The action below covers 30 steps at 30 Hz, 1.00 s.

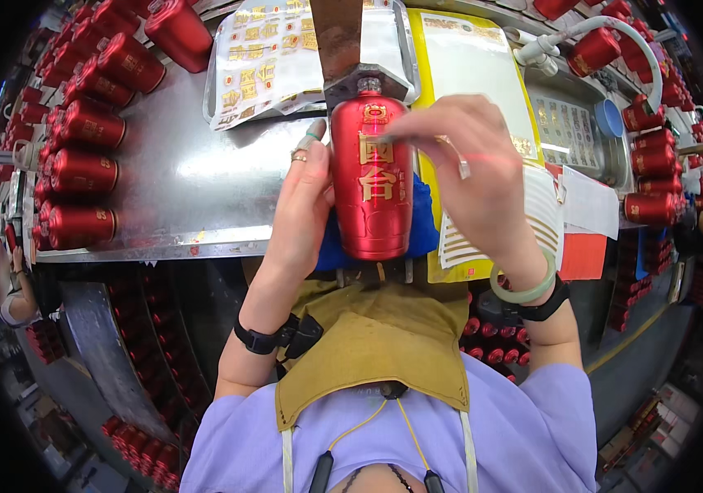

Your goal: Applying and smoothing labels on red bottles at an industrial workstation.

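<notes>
On the metal table (pixel 191 185), a tray (pixel 410 59) holds sticker sheets (pixel 263 51), my left hand (pixel 305 187) lies straight-fingered beside the red bottle (pixel 374 222), and whether my blurred right hand (pixel 479 160) pinches, I cannot tell.

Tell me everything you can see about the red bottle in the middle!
The bottle is shiny red, with rounded shoulders, a short greyish neck, big gold characters down its front and raised shapes lower down. It lies face up, apparently on blue cloth, its neck pointing away from the person. The left hand is against its left side. The right hand is blurred, fingertips over the upper gold; I can't tell if they touch.
</notes>
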### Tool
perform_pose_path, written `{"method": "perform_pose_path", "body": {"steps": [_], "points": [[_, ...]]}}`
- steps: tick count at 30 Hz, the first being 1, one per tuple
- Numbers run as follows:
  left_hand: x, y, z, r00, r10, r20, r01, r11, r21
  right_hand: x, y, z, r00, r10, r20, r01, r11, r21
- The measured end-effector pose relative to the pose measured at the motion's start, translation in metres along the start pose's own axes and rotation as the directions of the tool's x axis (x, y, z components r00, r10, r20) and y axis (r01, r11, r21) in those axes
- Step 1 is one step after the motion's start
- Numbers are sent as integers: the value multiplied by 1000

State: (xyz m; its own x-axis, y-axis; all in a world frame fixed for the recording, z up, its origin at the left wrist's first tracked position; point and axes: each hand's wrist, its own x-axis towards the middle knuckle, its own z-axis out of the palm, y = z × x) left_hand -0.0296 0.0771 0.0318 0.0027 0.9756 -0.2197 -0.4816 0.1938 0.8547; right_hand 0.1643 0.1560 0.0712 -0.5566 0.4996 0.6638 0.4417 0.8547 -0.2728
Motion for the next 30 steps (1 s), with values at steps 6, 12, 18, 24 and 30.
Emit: {"method": "perform_pose_path", "body": {"steps": [6, 12, 18, 24, 30], "points": [[-2, -5, -7, 999, -18, -32, 20, 998, 65, -36, -50, -13, 962, -212, 170, 188, 971, 145], [-5, -6, -4, 999, 30, -13, -30, 999, 25, -26, -25, -4, 998, -65, -19, 65, 998, -15], [-3, -16, -2, 999, 53, -10, -51, 991, 122, -46, -49, -6, 936, 344, 72, -342, 847, 407], [-4, -13, 9, 993, 119, -21, -117, 990, 77, -43, -16, 18, 639, 761, 115, -680, 489, 546], [-2, -16, 26, 973, 211, -96, -139, 861, 490, -65, 31, -2, 850, 527, 14, -517, 827, 221]]}}
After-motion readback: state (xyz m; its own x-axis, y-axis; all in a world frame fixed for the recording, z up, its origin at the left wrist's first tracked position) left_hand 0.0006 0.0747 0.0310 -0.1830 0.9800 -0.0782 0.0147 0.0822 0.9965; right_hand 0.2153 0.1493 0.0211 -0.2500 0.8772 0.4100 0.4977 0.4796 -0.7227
